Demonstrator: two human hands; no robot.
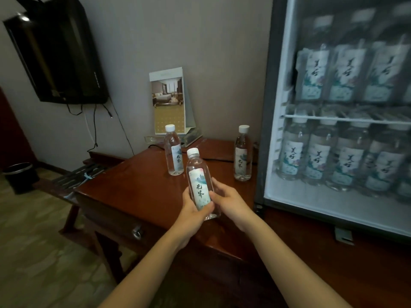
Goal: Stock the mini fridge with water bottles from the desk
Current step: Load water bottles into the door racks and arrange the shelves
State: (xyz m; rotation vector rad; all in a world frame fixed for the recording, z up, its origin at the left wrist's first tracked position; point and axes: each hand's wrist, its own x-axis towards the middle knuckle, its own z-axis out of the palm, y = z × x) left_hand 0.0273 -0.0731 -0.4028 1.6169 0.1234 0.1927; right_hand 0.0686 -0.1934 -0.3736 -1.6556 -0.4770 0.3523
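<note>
A clear water bottle (198, 176) with a white cap and pale label is held upright just above the brown wooden desk (133, 185). My left hand (192, 214) wraps its lower part from the left, and my right hand (226, 201) grips it from the right. Two more bottles stand on the desk: one (173, 152) behind the held bottle and one (242, 154) near the fridge. The mini fridge (264, 130) stands at the right, its inside in view, with rows of bottles on the upper shelf (347, 74) and lower level (338, 161).
A standing hotel brochure (169, 101) leans on the wall at the desk's back, with a black cable beside it. A dark TV (55, 54) hangs on the left wall. A luggage rack (73, 176) and a black bin (19, 176) are left of the desk.
</note>
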